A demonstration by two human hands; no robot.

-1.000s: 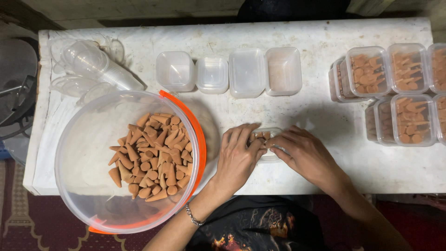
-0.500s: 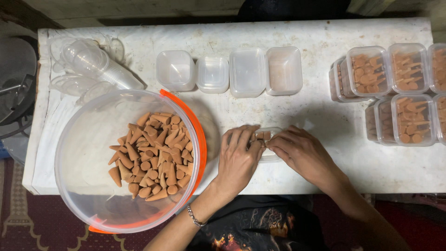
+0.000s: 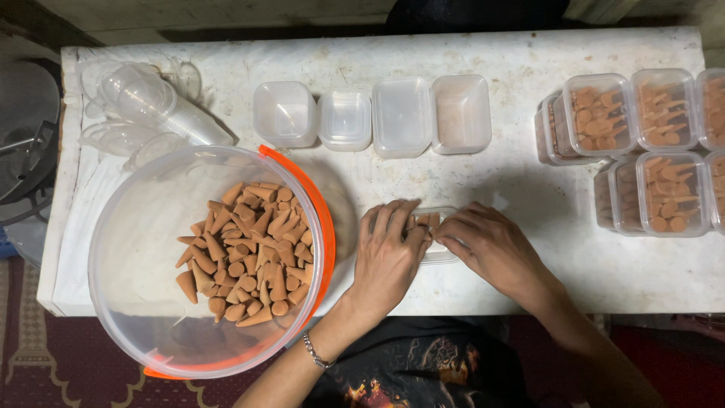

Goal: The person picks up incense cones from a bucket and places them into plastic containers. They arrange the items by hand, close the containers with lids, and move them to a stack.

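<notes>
Small box [image 3: 432, 221] mostly under hands

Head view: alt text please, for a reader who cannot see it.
Both hands, left hand and right hand, cover a small clear box of brown cones on a white table. A large clear bowl of cones sits left, filled boxes right, empty boxes behind.

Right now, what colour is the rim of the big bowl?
Orange, on the clear big bowl of brown cones; the head view shows it.

Both hands [image 3: 389, 253] [image 3: 491, 245] over small clear box [image 3: 436, 255] of brown cones [image 3: 424, 221]
</notes>
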